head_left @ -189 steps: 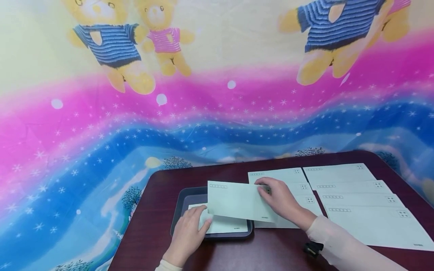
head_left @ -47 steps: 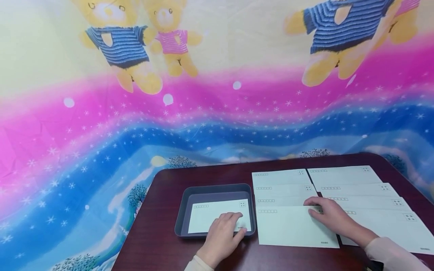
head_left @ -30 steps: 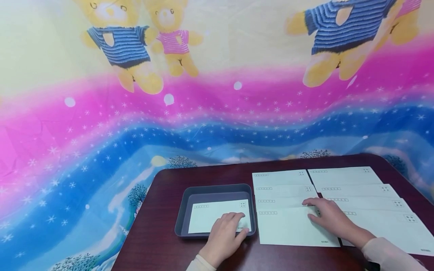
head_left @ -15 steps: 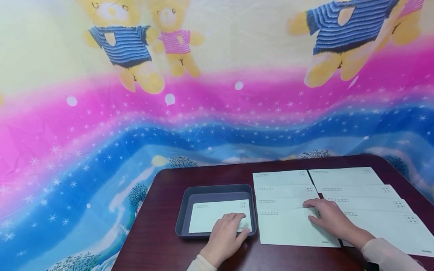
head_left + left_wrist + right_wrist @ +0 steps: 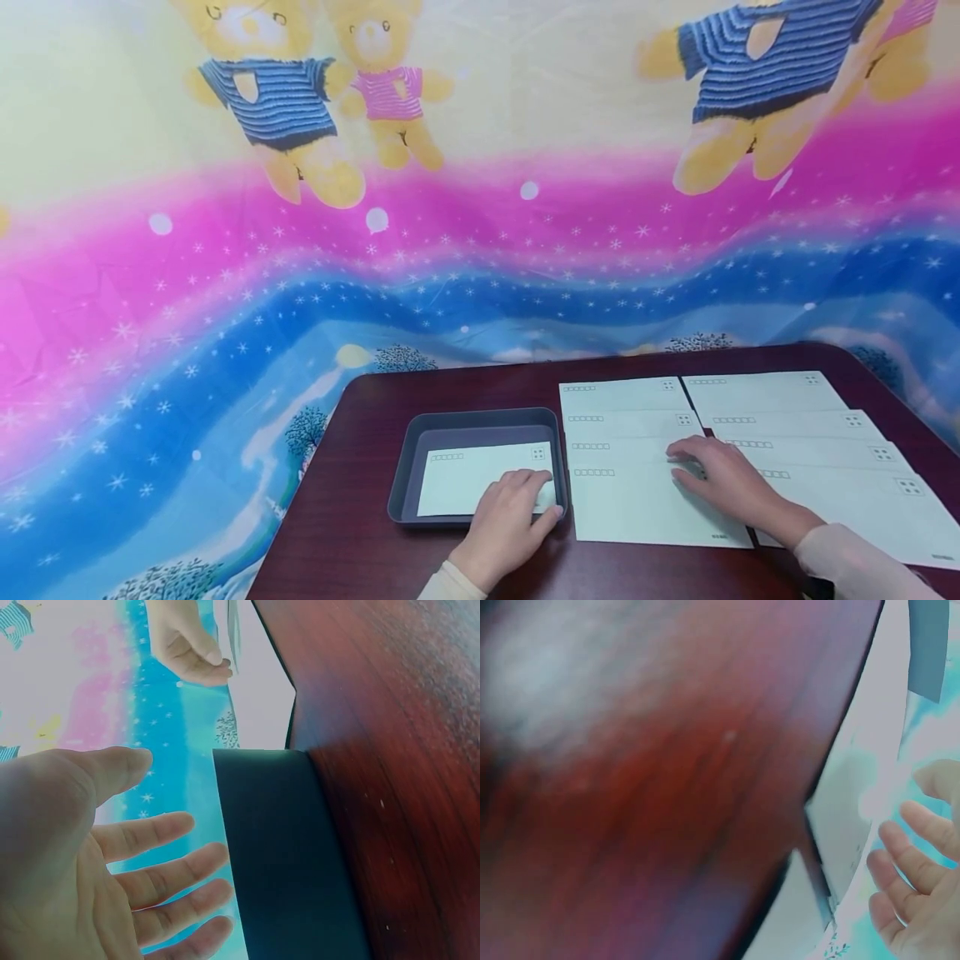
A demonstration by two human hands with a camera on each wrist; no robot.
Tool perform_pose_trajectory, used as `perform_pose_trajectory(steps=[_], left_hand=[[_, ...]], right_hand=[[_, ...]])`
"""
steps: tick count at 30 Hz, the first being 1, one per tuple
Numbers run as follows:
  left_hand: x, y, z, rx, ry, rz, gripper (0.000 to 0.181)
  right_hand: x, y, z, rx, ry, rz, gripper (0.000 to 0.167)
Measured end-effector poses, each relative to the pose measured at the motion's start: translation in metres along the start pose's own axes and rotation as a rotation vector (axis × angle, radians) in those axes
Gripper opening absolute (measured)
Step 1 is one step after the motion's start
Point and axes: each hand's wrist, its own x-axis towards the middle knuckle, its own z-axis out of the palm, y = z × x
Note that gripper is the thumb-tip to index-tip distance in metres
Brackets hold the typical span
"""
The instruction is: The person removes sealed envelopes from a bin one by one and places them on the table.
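Observation:
My left hand hovers over the front right of a dark grey tray, fingers relaxed and holding nothing. Inside the tray lies a pale envelope printed with small boxes; whether others lie under it is hidden. In the left wrist view the fingers are spread beside the tray's outer wall. My right hand hangs loosely over the front envelope of the left-hand column, covering its upper right corner. The right wrist view shows that hand's fingers parted, with nothing between them.
Envelopes lie overlapped in two columns right of the tray; the right column's front envelope reaches towards the table's right edge. Dark red-brown table surface surrounds the tray. A printed cloth with bears hangs behind.
Earlier my right hand held an envelope near the tray; that envelope now lies at the front of the left column, released. Lately the left hand has shifted slightly right.

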Motion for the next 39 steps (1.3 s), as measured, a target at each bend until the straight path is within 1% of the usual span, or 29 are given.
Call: perform_pose_trajectory(steps=[5,12,18,21,25,29,39], left_hand=[[0.001,0.002,0.000,0.001,-0.021,0.006,0.038],[0.002,0.002,-0.004,-0.005,0.000,0.032,0.037],[0.002,-0.001,-0.007,-0.012,0.001,0.011,0.038],[0.001,-0.003,-0.009,-0.009,0.002,-0.003,0.038],[-0.001,-0.006,-0.010,0.001,0.015,-0.010,0.037],[-0.003,-0.009,-0.010,0.009,0.032,-0.021,0.037],[-0.013,-0.020,-0.012,0.008,0.030,-0.053,0.038]], right_hand=[[0.006,-0.010,-0.002,0.040,0.016,-0.014,0.025],[0.014,-0.025,0.000,0.043,0.043,-0.062,0.023],[0.018,-0.042,0.001,0.043,0.039,-0.078,0.024],[0.020,-0.052,0.000,0.047,0.029,-0.073,0.025],[0.022,-0.064,0.000,0.054,0.031,-0.079,0.025],[0.024,-0.075,0.001,0.055,0.045,-0.105,0.023],[0.027,-0.090,0.007,0.066,0.029,-0.146,0.022]])
